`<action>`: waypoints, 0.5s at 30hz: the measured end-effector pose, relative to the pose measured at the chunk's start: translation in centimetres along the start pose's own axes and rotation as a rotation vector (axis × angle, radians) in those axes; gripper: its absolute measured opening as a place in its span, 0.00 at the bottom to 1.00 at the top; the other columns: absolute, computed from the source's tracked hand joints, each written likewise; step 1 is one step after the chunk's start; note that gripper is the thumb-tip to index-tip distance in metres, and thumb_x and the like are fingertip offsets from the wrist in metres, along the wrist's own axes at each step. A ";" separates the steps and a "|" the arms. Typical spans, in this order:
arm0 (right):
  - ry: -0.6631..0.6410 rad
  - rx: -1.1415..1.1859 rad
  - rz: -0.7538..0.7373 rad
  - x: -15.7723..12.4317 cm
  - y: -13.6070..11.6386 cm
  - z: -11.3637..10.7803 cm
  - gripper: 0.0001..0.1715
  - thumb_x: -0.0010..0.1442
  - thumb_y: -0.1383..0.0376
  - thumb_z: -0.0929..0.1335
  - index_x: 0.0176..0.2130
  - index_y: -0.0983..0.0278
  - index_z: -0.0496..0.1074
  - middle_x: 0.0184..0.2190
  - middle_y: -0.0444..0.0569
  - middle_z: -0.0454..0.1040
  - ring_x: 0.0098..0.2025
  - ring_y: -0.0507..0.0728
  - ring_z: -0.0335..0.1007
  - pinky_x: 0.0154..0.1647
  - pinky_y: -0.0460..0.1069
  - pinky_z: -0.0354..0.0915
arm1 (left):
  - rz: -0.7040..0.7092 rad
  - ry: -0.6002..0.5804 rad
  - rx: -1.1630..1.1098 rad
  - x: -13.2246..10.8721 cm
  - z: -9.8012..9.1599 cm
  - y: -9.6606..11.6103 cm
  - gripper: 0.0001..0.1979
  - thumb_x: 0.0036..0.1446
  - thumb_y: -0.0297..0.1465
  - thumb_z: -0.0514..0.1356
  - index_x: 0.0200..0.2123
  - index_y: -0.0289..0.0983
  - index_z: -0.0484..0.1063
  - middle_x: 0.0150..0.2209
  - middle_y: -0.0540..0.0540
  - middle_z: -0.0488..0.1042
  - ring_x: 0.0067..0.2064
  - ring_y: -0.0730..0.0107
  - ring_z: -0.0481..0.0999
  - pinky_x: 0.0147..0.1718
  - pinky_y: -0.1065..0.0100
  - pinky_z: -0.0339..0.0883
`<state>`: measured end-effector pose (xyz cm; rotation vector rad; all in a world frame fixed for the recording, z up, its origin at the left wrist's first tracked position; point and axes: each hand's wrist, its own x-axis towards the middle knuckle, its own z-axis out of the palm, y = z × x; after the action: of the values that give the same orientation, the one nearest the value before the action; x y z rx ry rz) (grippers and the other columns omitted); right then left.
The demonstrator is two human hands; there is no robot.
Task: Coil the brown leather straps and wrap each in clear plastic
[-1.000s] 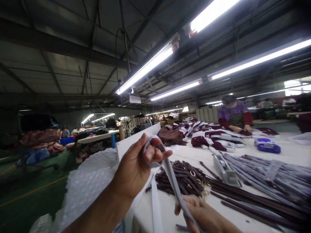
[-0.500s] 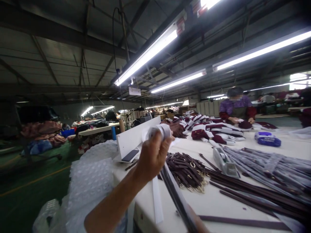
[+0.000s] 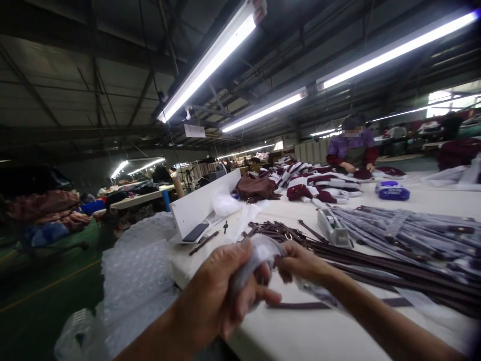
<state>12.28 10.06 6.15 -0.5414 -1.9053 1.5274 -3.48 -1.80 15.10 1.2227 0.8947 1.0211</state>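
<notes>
My left hand (image 3: 221, 296) is closed around a bunched, plastic-wrapped strap (image 3: 255, 260) low in the middle of the view. My right hand (image 3: 300, 263) pinches the same wrapped strap from the right, fingers closed, and the two hands almost touch. Both are above the near edge of a white table (image 3: 319, 336). A single dark maroon strap (image 3: 338, 304) lies flat on the table just below my right wrist. A heap of short dark straps with metal rings (image 3: 278, 231) lies just beyond my hands.
Long plastic-wrapped straps (image 3: 413, 235) cover the table's right side beside a tape dispenser (image 3: 330, 228). A phone (image 3: 195, 232) lies by a white board (image 3: 203, 203). Bubble wrap (image 3: 139, 281) is piled left. A person (image 3: 351, 150) works at maroon-and-white bags (image 3: 319, 185) far off.
My left hand has come down from face height to just above the table. My right hand has risen into view and now grips the wrapped strap next to the left. The camera tilted down.
</notes>
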 end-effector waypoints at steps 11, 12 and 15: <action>0.491 -0.258 -0.105 -4.6 5.6 9.0 0.21 0.55 0.58 0.62 0.46 0.66 0.66 0.27 0.50 0.71 0.26 0.57 0.71 0.25 0.48 0.67 | 0.527 0.204 -0.203 6.3 -1.1 0.5 0.10 0.60 0.30 0.51 0.37 0.30 0.68 0.21 0.53 0.71 0.20 0.78 0.70 0.47 0.61 0.66; 0.528 -0.357 -0.113 -5.4 5.8 8.9 0.23 0.54 0.59 0.63 0.49 0.65 0.67 0.32 0.53 0.73 0.29 0.58 0.71 0.30 0.49 0.67 | 0.554 0.195 -0.097 6.7 -1.2 -0.1 0.10 0.59 0.31 0.52 0.38 0.32 0.68 0.23 0.51 0.72 0.23 0.75 0.73 0.46 0.62 0.66; 0.571 -0.347 0.002 -7.9 5.5 8.8 0.29 0.57 0.60 0.62 0.58 0.61 0.61 0.30 0.52 0.74 0.28 0.58 0.72 0.32 0.50 0.67 | 0.588 0.152 0.305 7.3 -1.5 -2.1 0.11 0.60 0.35 0.52 0.38 0.34 0.68 0.29 0.47 0.75 0.33 0.70 0.75 0.44 0.66 0.64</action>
<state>11.49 -0.12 -2.06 -1.0096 -1.7035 0.9024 -2.37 5.51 12.74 1.7432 0.8442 1.4963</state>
